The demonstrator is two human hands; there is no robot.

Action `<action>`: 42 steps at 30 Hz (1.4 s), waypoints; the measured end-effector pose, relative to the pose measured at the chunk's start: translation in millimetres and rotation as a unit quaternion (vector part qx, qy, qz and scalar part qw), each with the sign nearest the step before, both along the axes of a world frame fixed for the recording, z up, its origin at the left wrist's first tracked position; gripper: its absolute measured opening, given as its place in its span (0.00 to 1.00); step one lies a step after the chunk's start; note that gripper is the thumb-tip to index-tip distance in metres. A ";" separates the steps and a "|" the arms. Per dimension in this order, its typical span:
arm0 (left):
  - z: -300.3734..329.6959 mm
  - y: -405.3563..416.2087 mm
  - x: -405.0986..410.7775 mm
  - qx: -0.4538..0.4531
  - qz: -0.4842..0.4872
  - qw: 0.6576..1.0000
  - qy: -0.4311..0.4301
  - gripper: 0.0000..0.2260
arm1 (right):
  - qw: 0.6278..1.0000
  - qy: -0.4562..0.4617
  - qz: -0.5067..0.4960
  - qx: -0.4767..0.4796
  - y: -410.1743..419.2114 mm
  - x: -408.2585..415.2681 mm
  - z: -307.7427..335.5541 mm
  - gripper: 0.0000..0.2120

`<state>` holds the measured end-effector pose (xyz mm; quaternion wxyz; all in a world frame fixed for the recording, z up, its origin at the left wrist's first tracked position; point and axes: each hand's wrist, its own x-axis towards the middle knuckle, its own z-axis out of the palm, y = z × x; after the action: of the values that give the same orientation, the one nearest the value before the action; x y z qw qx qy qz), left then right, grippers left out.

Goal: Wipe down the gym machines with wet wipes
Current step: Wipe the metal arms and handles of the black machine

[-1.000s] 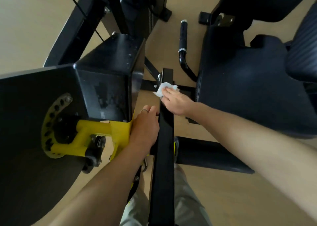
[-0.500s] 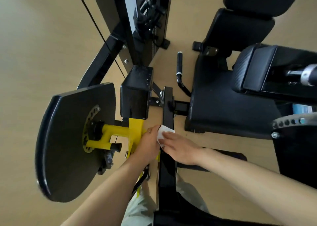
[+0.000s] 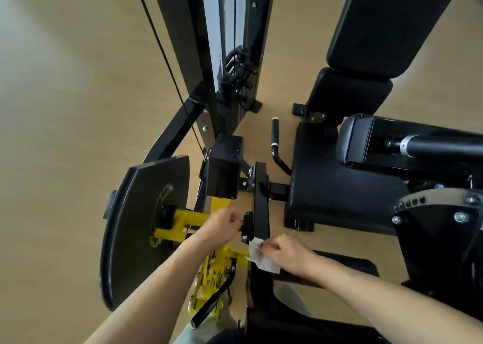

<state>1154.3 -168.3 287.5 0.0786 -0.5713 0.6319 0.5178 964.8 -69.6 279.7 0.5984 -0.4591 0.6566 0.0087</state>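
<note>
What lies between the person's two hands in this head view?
In the head view, the upright black bar stands between them: the left hand is at its left side and the right hand presses the white wipe against its lower part.

- No text, label, brand name, number or sign can be read anywhere on the gym machine [image 3: 261,202].
- The yellow bracket [image 3: 188,220], at 9 o'clock from the machine's black bar, carries no legible marking.
- The white wipe [image 3: 257,257], at 6 o'clock on that bar, bears no print.
</note>
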 end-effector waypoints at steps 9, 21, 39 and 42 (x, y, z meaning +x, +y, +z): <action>36.1 -25.2 30.0 -0.012 0.191 0.980 0.049 0.09 | 0.656 -0.358 -0.661 0.069 -65.1 15.8 71.1 0.12; 44.2 -63.4 12.9 -0.128 0.322 0.930 0.126 0.10 | 0.891 0.180 0.128 -0.396 -136.3 79.5 75.3 0.36; 30.6 -100.3 -30.2 -0.020 0.544 0.835 0.087 0.17 | 0.978 0.012 0.098 -0.184 -178.7 36.4 85.1 0.24; 31.4 -100.7 -36.1 -0.032 0.542 0.839 0.032 0.16 | 0.972 0.011 0.128 -0.198 -169.7 30.8 81.6 0.24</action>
<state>1118.3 -269.0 318.9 -0.2529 -0.8080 0.2397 0.4751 995.6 -239.3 361.4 0.4823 -0.6487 0.5874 -0.0394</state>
